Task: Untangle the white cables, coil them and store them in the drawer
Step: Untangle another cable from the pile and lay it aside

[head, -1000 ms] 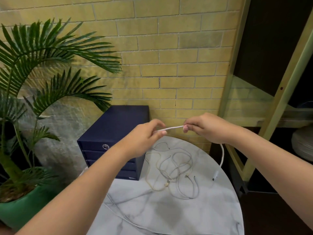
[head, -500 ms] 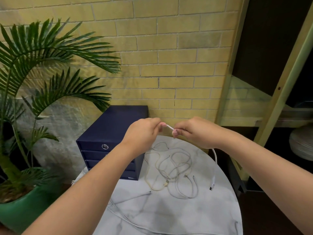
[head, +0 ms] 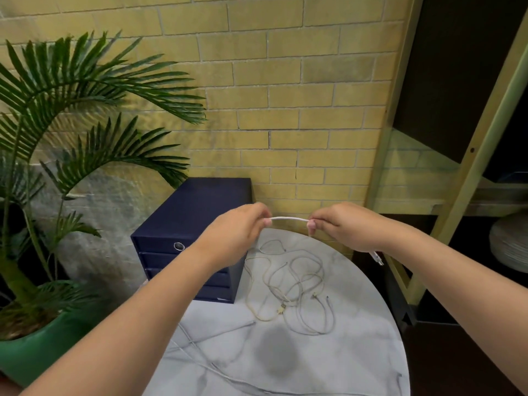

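Note:
Both hands hold one white cable [head: 289, 218] above the round marble table [head: 357, 355], a short stretch of it taut between them. My left hand [head: 237, 232] pinches its left part and my right hand [head: 340, 227] pinches its right part. The cable's plug end [head: 377, 257] dangles below my right wrist. A tangle of white cables [head: 294, 292] lies on the table under my hands. Another loose cable [head: 217, 335] runs across the near left of the table. The navy drawer unit [head: 194, 224] stands at the table's back left, its drawers shut.
A palm [head: 71, 110] in a green pot [head: 31, 350] stands to the left. A yellow brick wall [head: 285, 95] is behind the table. A green-framed shelf unit [head: 468, 172] with stacked white plates [head: 511, 241] stands to the right.
My hands came close together half a second ago, then moved apart again, so a short length of cable is stretched between them. The plug end has risen up to my right wrist.

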`<state>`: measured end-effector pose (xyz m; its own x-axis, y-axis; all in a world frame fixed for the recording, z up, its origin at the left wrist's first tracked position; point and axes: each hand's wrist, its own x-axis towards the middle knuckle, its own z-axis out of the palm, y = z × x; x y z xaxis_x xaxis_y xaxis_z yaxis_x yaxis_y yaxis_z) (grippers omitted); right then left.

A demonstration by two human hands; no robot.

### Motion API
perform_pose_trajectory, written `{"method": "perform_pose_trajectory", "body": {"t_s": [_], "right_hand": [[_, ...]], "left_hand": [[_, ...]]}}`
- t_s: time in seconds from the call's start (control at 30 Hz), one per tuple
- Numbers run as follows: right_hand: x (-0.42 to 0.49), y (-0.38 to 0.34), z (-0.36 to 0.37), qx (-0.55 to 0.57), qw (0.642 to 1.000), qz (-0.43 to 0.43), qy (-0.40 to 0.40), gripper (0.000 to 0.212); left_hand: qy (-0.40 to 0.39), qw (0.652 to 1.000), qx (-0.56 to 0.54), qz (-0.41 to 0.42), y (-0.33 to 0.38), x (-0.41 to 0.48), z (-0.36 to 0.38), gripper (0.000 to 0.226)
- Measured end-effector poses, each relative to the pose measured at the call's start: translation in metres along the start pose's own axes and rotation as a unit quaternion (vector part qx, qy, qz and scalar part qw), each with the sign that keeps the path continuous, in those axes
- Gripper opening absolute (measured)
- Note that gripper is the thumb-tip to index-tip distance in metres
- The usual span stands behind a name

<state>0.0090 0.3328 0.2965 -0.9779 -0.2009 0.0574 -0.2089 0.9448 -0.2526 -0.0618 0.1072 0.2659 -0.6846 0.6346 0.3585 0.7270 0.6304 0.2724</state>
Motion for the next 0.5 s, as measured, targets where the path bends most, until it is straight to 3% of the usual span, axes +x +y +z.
{"method": "perform_pose_trajectory", "body": {"t_s": [0.17,0.27,0.5], "right_hand": [[-0.004,-0.015,0.002,-0.046,0.996,-0.023,-0.074,0.023],[-0.011,-0.027,0.012,-0.069,0.990,-0.060,-0.110,0.022],[-0.011,-0.014,0.010,-0.035,0.997,-0.031,-0.068,0.022]], "left_hand": [[0.045,0.996,0.077,0.027,-0.003,0.002,0.000,0.025],[0.024,0.992,0.113,0.043,-0.013,0.005,-0.005,0.027],[0.046,0.990,0.131,0.021,-0.045,0.001,-0.003,0.024]]}}
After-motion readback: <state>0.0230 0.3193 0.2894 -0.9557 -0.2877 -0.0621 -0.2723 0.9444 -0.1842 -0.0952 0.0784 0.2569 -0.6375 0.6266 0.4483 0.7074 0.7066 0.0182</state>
